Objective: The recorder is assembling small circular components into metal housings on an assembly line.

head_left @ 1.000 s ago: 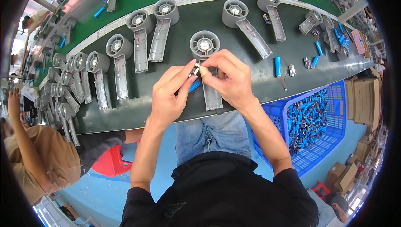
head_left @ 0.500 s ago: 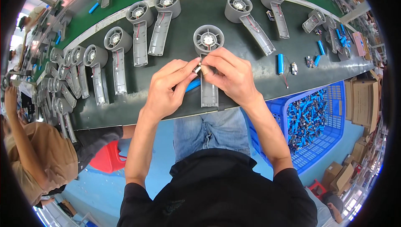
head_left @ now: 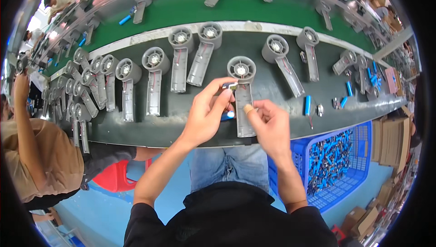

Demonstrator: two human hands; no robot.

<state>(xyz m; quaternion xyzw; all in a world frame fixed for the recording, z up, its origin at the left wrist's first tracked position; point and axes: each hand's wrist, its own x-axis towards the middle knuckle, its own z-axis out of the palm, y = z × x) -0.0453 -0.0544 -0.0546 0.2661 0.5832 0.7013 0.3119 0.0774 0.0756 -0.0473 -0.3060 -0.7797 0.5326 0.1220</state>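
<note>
The left hand (head_left: 206, 115) pinches a small dark part (head_left: 229, 85) between thumb and forefinger, right over the grey fan housing (head_left: 242, 93) on the dark counter (head_left: 181, 120). The right hand (head_left: 269, 126), fingers loosely curled, touches the housing's handle. The housing lies flat, its long axis running away from the person, round head at the far end.

Left hand (head_left: 206, 117): raised, fingers pinched together at the tips.
Right hand (head_left: 271, 126): beside it, fingers loosely curled, thumb up.
Forearms: bare, converging from below.
</note>
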